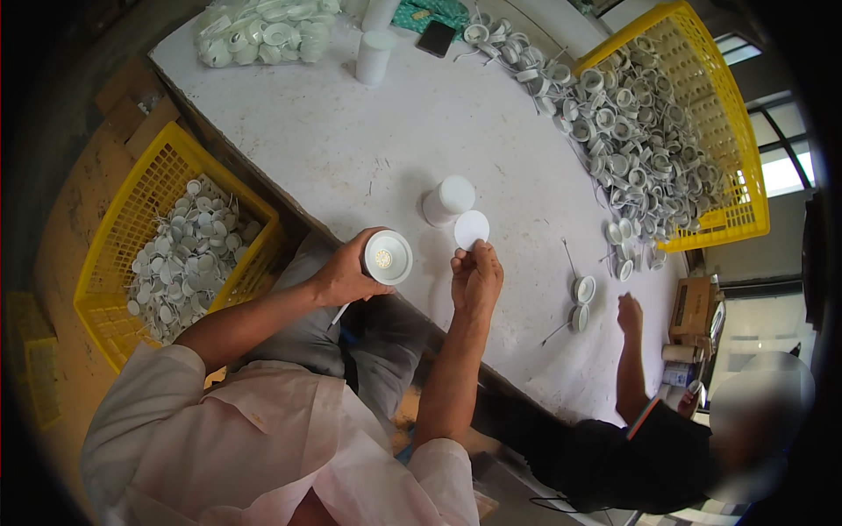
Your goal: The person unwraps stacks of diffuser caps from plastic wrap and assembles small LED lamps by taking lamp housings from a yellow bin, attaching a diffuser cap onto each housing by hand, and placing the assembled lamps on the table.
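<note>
My left hand (345,273) grips a round white lamp housing (388,256), its open face turned up toward me with a yellow chip at the centre. My right hand (476,275) pinches a thin white round disc (471,230) by its lower edge, just right of the housing and apart from it. Behind both, a short stack of white discs (448,200) stands upright on the white table (386,131).
A yellow crate (132,237) of white parts sits at my left. Another yellow crate (732,131) spills white housings with wires across the table's far right. Another person's hand (629,314) rests near two housings (581,302). A bag of parts (263,31), white cylinders (373,54) and a phone (436,38) lie far off.
</note>
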